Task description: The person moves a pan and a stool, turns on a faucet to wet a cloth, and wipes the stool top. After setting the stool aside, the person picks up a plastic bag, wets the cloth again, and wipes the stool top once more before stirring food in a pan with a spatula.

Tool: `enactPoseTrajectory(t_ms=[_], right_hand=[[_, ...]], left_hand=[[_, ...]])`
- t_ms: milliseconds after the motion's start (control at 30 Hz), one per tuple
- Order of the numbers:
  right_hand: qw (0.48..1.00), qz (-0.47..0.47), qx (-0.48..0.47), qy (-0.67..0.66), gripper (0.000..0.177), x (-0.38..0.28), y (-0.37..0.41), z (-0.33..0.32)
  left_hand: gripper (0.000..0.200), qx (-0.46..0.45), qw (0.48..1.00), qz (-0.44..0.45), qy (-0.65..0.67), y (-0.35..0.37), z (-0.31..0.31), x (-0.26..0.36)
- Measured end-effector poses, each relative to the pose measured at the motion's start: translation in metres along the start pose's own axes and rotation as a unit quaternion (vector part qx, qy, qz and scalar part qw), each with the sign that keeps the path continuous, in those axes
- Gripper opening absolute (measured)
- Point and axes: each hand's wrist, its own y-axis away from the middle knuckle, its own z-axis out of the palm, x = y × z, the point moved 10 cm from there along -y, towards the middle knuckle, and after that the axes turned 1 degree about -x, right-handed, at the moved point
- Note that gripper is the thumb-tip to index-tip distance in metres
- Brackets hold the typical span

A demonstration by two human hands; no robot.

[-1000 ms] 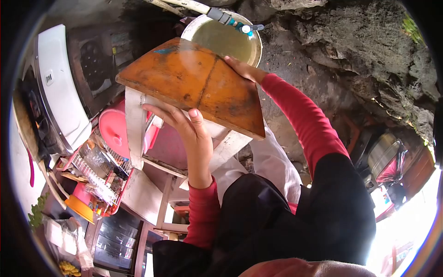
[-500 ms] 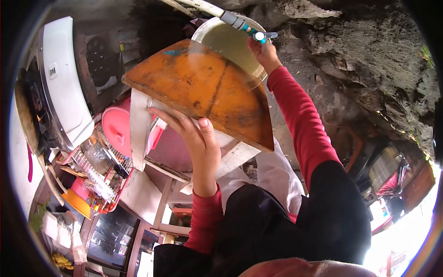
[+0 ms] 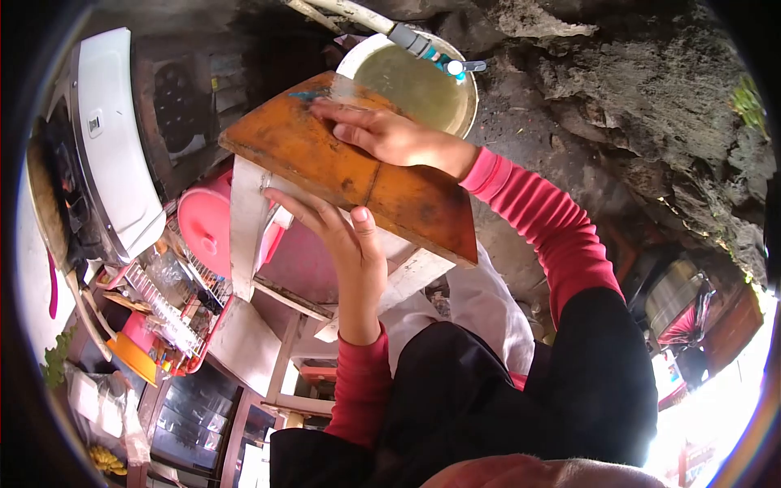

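Observation:
A small wooden stool (image 3: pixel 277 122) with a worn orange-brown top and white legs is tilted in front of me. My left hand (image 3: pixel 351 248) steadies its white side, with the fingers along the frame and the thumb up by the edge of the top. Across the upper part of the wet-looking top lies my right hand (image 3: pixel 390 137), fingers stretched out and palm down. Nothing shows in it, though its underside is hidden. Beyond the stool stands a round white bucket (image 3: pixel 470 114) of cloudy water, under a tap with a teal body (image 3: pixel 443 61) on a pipe.
Rough dark rock (image 3: pixel 634 106) rises at the right. On the left are a white panel-like lid (image 3: pixel 118 146), a pink lidded container (image 3: pixel 210 224) and a dish rack (image 3: pixel 167 305). A metal pot (image 3: pixel 677 293) sits at the far right.
My right hand has left the tap and moved left and down onto the stool top. The left hand stays at the stool's side.

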Motion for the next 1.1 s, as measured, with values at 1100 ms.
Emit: enactPoseTrajectory(t_ms=[1100], right_hand=[[0.631,-0.222,-0.244,0.702,0.023,0.042,0.013,-0.089]], left_hand=[[0.11,0.001,1.0,0.008,-0.003,0.0,-0.009,-0.002]])
